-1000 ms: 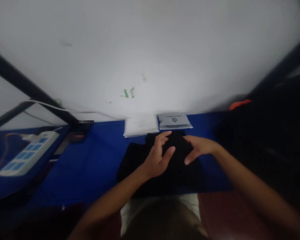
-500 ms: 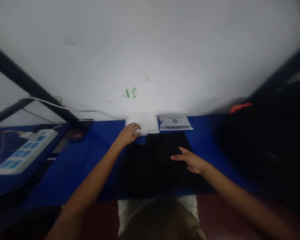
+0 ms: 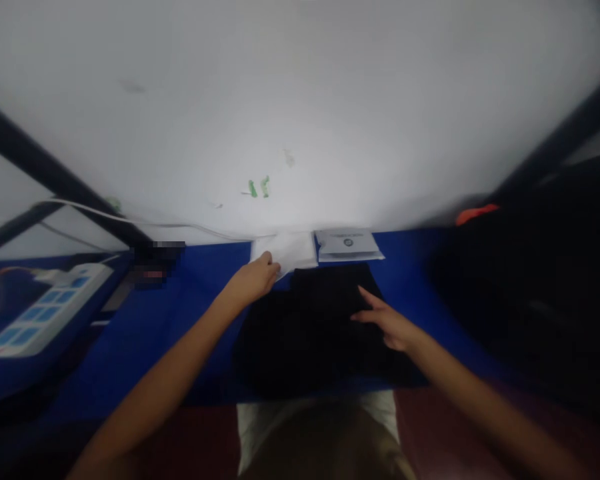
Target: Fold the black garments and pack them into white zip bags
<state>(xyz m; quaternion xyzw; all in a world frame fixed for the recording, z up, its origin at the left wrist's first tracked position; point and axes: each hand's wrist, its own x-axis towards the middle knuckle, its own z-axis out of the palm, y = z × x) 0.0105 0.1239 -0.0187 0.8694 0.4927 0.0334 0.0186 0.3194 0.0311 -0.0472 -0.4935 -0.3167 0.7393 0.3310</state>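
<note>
At the back of the blue-covered table, my left hand (image 3: 254,277) pinches the near edge of a thin white sheet (image 3: 295,250), too blurred to tell whether paper or plastic. Its held corner is lifted a little. My right hand (image 3: 386,323) is over the dark folded cloth (image 3: 325,333), with thumb and index finger apart and nothing between them. Whether those fingertips touch the cloth, I cannot tell. Just right of the white sheet lies a flat white packet (image 3: 350,245) with a dark round mark.
A white power strip (image 3: 50,310) with blue sockets and a plug lies at the left. A white cable (image 3: 170,225) runs along the wall (image 3: 300,100). Dark frame bars (image 3: 55,170) slant at the left, and a large dark mass (image 3: 535,287) fills the right side.
My left hand has closed on the white sheet's edge and drawn it slightly toward me, raising the corner. My right hand has shifted a little to the right, fingers still apart.
</note>
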